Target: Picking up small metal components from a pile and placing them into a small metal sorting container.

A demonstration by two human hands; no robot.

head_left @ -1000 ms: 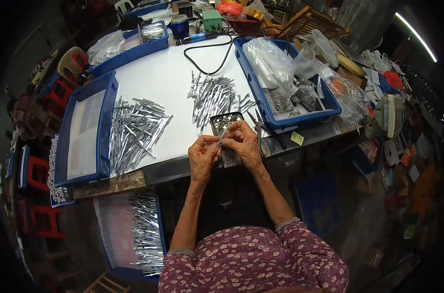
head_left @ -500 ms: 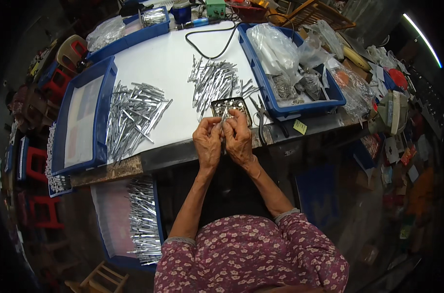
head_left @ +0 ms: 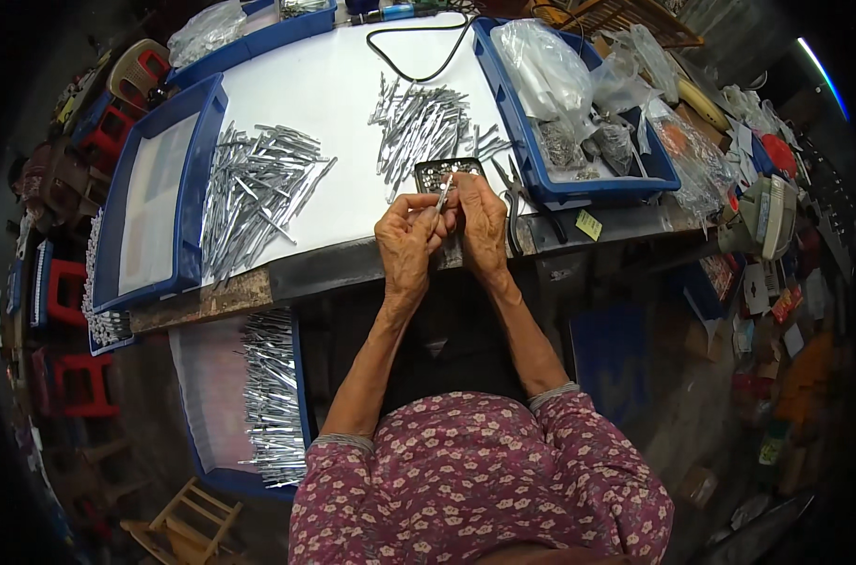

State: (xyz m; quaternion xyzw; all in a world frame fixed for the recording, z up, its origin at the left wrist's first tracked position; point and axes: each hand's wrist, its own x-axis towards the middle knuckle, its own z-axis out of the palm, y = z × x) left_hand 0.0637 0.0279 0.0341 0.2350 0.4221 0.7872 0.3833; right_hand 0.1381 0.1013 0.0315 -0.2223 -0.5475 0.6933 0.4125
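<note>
My left hand (head_left: 409, 237) pinches a slim silver metal piece (head_left: 444, 196) that points up and away from me. Close on its right, my right hand (head_left: 483, 224) has its fingers drawn together at the near edge of a small dark tray (head_left: 421, 175) of tiny shiny parts. Whatever those right fingertips hold is hidden. Beyond the tray lies a loose pile of silver metal pieces (head_left: 420, 127). A larger pile of similar pieces (head_left: 257, 188) spreads to the left. Just right of my right hand, pliers (head_left: 513, 202) rest on the table.
A blue tray (head_left: 191, 202) stands at the left, and a blue bin (head_left: 579, 195) with plastic bags at the right. A black cable (head_left: 409, 79) curls at the back. Below the table edge (head_left: 324, 262), another blue tray (head_left: 301, 405) holds more metal pieces.
My hands have moved slightly apart from their joined pinch. The right fingers have shifted toward the small tray, while the left keeps the metal piece. The whole view has tilted slightly.
</note>
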